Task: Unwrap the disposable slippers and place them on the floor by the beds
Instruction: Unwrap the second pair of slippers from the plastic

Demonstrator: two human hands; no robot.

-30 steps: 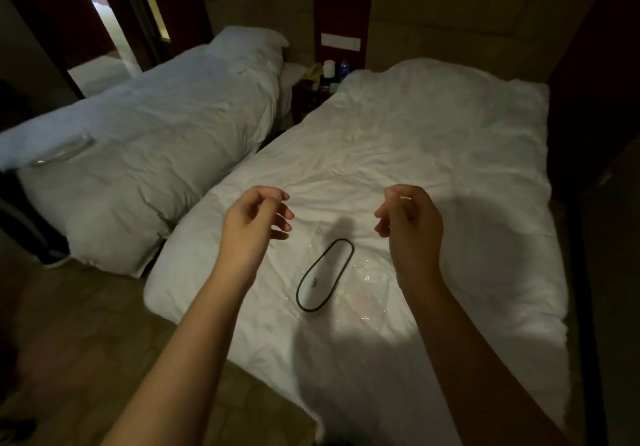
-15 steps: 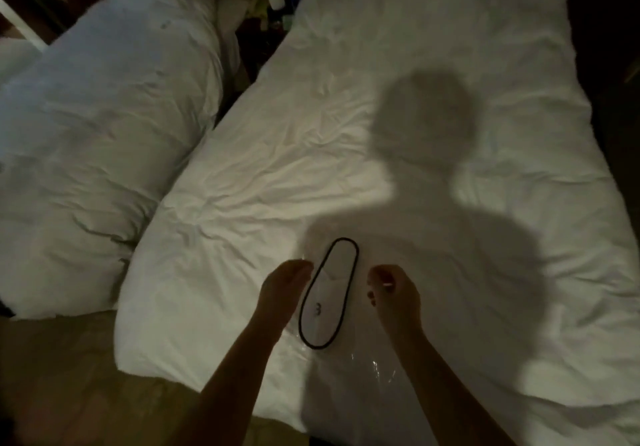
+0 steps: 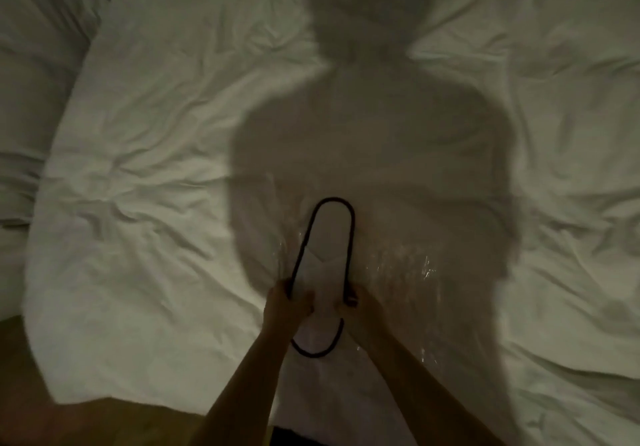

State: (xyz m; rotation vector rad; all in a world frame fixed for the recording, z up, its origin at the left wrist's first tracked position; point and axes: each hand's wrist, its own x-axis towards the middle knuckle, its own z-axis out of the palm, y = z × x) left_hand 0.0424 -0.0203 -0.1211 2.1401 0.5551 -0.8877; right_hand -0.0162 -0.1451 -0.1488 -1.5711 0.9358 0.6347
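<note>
A white slipper (image 3: 329, 237) with a dark edge lies on the near part of the bed (image 3: 145, 203), its long axis running from near to far. The left hand (image 3: 285, 303) is closed on the slipper's left edge, fingers curled round the dark trim. The right hand (image 3: 358, 305) is closed on the right edge, directly across from the left. Between the two hands the white middle of the slipper shows, and its near end curves out below them, between the forearms. Crinkled clear wrapping (image 3: 408, 265) glints on the quilt just right of the slipper. The person's shadow (image 3: 374, 140) covers the middle of the bed. A second bed (image 3: 38, 74) lies at the far left. A strip of wooden floor (image 3: 104, 425) shows along the near left edge.
</note>
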